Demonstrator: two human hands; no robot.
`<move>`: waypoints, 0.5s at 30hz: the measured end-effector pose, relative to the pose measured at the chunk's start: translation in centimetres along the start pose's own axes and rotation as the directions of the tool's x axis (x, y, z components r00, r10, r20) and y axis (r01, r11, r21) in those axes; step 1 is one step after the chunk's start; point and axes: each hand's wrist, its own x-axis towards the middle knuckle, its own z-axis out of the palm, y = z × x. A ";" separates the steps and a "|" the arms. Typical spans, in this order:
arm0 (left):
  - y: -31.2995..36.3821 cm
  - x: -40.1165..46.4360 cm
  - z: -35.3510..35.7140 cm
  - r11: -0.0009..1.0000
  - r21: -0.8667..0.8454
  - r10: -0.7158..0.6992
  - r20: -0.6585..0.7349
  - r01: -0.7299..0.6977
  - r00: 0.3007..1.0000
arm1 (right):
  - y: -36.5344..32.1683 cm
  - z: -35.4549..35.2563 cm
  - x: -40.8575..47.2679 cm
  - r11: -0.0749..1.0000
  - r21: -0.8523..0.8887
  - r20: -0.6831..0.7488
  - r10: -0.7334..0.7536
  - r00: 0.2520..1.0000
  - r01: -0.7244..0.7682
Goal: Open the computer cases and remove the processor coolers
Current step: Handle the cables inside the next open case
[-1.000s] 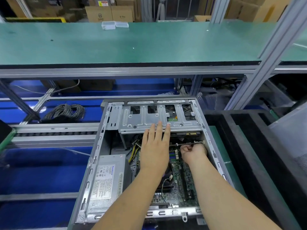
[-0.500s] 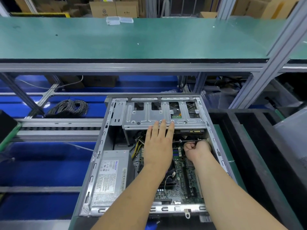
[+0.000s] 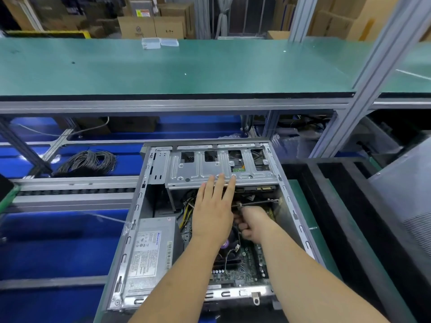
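Observation:
An open grey computer case [image 3: 130,238] lies flat in front of me, its side panel off. My left hand [image 3: 213,210] reaches in flat, straight fingers resting on the front edge of the silver drive cage [image 3: 221,170]. My right hand [image 3: 254,223] is curled around a thin metal tool or rod [image 3: 258,202] that runs toward the case's right wall. The black processor cooler [image 3: 229,247] with its fan sits on the green motherboard [image 3: 250,269], mostly hidden under both wrists.
A grey power supply [image 3: 150,255] fills the case's left side. A long green workbench [image 3: 177,66] spans behind. A coil of grey cable [image 3: 89,160] lies at left on blue flooring. Black foam trays [image 3: 349,206] stand at right. Cardboard boxes stack at the back.
My right hand has shifted slightly left and nearer, closer to my left hand, still gripping the tool. My left hand stays on the drive cage. The view tilted a little.

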 end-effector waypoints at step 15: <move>-0.5 0.0 1.2 0.994 -0.109 0.011 -0.054 -0.016 0.998 | 0.5 -2.8 2.3 0.264 -0.961 -0.232 -0.590 0.774 -0.086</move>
